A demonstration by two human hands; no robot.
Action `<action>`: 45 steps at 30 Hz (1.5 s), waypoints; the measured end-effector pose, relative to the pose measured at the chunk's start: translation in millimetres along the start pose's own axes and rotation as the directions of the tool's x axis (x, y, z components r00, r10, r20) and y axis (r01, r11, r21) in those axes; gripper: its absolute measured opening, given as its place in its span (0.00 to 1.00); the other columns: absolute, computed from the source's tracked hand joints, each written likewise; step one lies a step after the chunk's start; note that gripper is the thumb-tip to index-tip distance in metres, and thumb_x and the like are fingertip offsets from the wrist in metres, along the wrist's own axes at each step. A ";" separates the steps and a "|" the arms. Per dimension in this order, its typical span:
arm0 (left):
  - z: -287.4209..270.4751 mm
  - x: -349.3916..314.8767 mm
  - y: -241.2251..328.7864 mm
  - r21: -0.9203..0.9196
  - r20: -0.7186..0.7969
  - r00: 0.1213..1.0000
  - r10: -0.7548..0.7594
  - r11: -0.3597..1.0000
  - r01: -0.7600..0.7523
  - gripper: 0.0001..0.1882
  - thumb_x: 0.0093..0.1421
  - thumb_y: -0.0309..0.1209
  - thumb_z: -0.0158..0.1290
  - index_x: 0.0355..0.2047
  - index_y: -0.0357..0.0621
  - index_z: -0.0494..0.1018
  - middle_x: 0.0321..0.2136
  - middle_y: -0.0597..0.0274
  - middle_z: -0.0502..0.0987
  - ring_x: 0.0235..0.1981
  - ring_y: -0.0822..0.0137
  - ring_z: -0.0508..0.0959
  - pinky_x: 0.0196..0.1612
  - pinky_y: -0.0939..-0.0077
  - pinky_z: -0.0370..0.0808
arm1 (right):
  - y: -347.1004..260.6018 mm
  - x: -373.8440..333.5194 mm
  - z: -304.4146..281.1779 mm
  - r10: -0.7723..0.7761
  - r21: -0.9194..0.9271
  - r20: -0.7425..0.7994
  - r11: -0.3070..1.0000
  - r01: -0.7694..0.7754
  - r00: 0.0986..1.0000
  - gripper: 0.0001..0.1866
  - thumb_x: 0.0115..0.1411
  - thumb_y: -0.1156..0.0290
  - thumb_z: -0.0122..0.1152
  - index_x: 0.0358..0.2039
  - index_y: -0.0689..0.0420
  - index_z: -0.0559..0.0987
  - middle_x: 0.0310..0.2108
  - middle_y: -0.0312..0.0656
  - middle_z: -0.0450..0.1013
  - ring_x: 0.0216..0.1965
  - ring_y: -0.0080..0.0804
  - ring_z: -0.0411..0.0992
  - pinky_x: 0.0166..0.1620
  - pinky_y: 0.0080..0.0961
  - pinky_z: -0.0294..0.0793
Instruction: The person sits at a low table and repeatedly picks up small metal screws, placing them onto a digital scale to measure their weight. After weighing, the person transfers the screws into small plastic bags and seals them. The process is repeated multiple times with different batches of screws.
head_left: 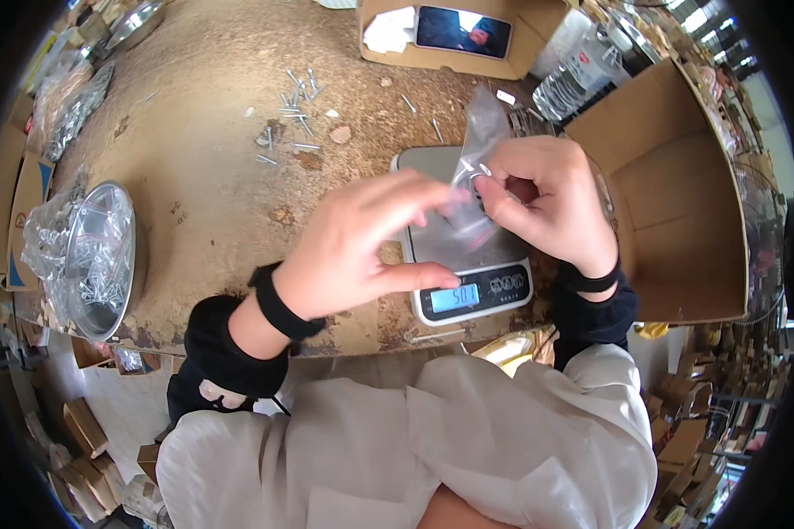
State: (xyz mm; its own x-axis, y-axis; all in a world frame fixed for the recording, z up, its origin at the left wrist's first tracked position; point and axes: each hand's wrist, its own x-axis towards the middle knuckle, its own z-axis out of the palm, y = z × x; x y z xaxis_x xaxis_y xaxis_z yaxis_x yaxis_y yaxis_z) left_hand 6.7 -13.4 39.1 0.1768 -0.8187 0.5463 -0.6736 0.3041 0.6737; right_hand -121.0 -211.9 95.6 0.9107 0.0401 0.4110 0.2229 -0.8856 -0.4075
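A clear plastic bag [483,123] hangs over a digital scale [432,160] with a metal plate and a lit blue display. My right hand [551,196] pinches the bag between thumb and curled fingers. Some small dark and reddish bits show through the bag's blurred lower part, too unclear to name. From the left, my left hand [357,238] reaches over the scale, its thumb well apart from its fingers. Those fingertips are blurred beside the bag, and whether they touch it I cannot tell. The left thumb is above the display's edge.
Loose screws [298,95] lie scattered on the worn wooden table [212,167]. At the left stands a metal bowl [131,264] with bagged screws. An open cardboard box [670,203] is at right, near a water bottle [582,75]. A phone [463,32] leans in another box [538,35].
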 end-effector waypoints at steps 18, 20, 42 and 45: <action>6.5 -6.1 10.4 -0.113 -0.139 0.990 0.002 0.993 -0.018 0.08 0.54 0.25 0.62 0.34 0.42 0.74 0.30 0.56 0.77 0.27 0.55 0.77 0.30 0.67 0.72 | 0.5 -14.9 16.9 -0.317 -0.217 -0.315 0.942 0.257 0.895 0.08 0.48 0.70 0.67 0.31 0.51 0.79 0.33 0.37 0.75 0.30 0.34 0.74 0.31 0.29 0.71; 9.5 -10.3 7.9 -0.158 -0.090 0.995 0.039 0.986 -0.053 0.10 0.54 0.27 0.64 0.35 0.42 0.75 0.29 0.57 0.77 0.27 0.55 0.77 0.29 0.67 0.72 | -3.6 -18.1 24.5 -0.461 -0.289 -0.416 0.884 0.367 0.784 0.10 0.50 0.69 0.65 0.35 0.49 0.80 0.42 0.37 0.75 0.36 0.33 0.75 0.36 0.28 0.74; -9.4 -9.9 5.6 -0.269 0.039 0.955 -0.296 0.917 0.295 0.08 0.58 0.22 0.55 0.23 0.41 0.69 0.20 0.66 0.69 0.20 0.73 0.65 0.23 0.78 0.60 | -24.8 -28.0 31.2 -0.559 0.022 -0.123 0.824 0.566 0.820 0.04 0.51 0.70 0.62 0.26 0.54 0.77 0.42 0.37 0.74 0.56 0.37 0.70 0.64 0.46 0.66; -14.6 -6.7 1.3 -0.335 0.135 0.969 -0.208 0.911 0.242 0.04 0.56 0.24 0.57 0.29 0.42 0.71 0.27 0.65 0.74 0.26 0.72 0.72 0.30 0.79 0.67 | -21.4 -27.0 25.0 -0.518 0.115 -0.012 0.849 0.516 0.855 0.05 0.49 0.69 0.64 0.26 0.53 0.76 0.40 0.37 0.74 0.57 0.38 0.69 0.67 0.55 0.57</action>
State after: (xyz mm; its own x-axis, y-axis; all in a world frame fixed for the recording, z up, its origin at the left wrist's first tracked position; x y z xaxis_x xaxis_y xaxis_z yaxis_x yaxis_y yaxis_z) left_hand 15.2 -0.4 43.6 0.2145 -0.9221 0.3221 -0.3302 0.2419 0.9124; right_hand -141.6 -182.5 72.8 0.6593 0.4871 0.5727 0.6987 -0.6783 -0.2275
